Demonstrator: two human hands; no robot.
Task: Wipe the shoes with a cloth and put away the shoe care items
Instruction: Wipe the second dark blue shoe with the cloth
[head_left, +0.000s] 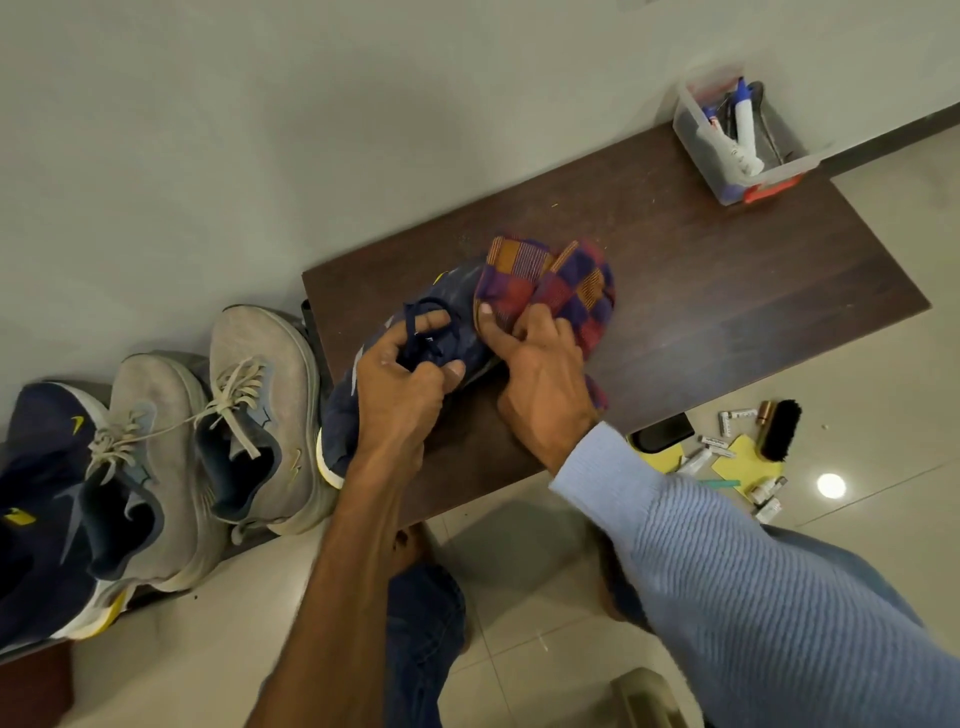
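Dark wooden surface (727, 291) stands against a pale wall (260, 130). On it the left hand (405, 379) grips a navy shoe (447, 322) at its laces, fingers curled round them. The right hand (540, 374) pinches a checked cloth (561, 291) against the shoe's toe. Left of the surface stand two grey shoes (254, 405) and a second navy shoe (41, 493). A clear box (743, 140) of tubes sits at the far corner of the surface. A black brush (779, 431) and small tubes (717, 444) lie on the floor (883, 364).
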